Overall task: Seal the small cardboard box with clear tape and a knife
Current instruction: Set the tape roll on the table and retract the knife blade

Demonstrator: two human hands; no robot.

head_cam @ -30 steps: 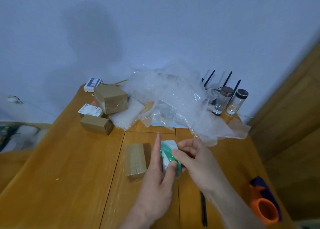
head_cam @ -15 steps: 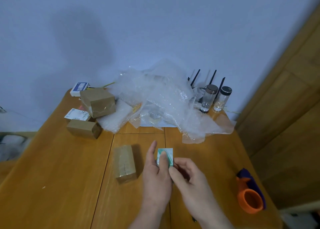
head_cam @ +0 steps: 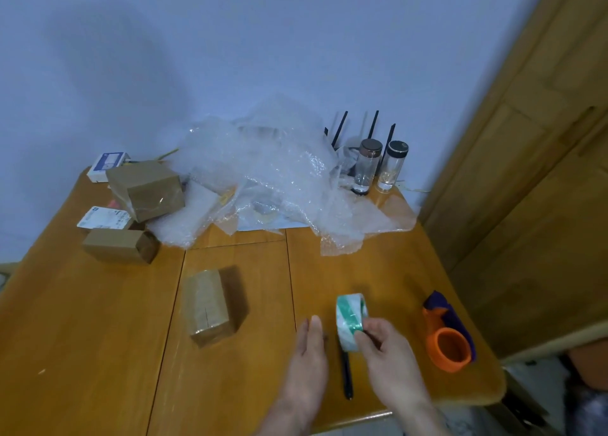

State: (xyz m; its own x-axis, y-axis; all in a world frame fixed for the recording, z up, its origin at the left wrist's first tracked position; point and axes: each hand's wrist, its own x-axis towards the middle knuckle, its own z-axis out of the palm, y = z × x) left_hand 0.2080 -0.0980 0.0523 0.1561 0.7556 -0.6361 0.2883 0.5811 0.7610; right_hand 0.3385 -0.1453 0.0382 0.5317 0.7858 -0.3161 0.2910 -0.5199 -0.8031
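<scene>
Brown cardboard: the small box (head_cam: 209, 307) lies on the wooden counter (head_cam: 98, 353) left of centre, its top seam shiny with film, touched by neither hand. To its right the right hand (head_cam: 383, 348) holds the tape roll (head_cam: 350, 320), a clear roll with green stripes, standing on edge; the fingers (head_cam: 365, 338) are clamped on the near side of the roll. Whether the roll rests on the counter or is just above it cannot be told. The left hand (head_cam: 307, 353) is flat and edge-on just left of the roll, its fingers straight and together, holding nothing and apart from the roll. Between the two hands a black pen-like tool (head_cam: 346, 373) lies on the counter, pointing toward the near edge; whether it is the knife cannot be told. Near the right edge sits an orange tape dispenser (head_cam: 447, 343) with a purple part. At the back a heap of bubble wrap (head_cam: 263, 178) spreads across the counter, with two glass jars (head_cam: 378, 169) beside it at the wall. On the left stand two more brown boxes (head_cam: 146, 188) and two white cartons (head_cam: 103, 218), well apart from the hands.
</scene>
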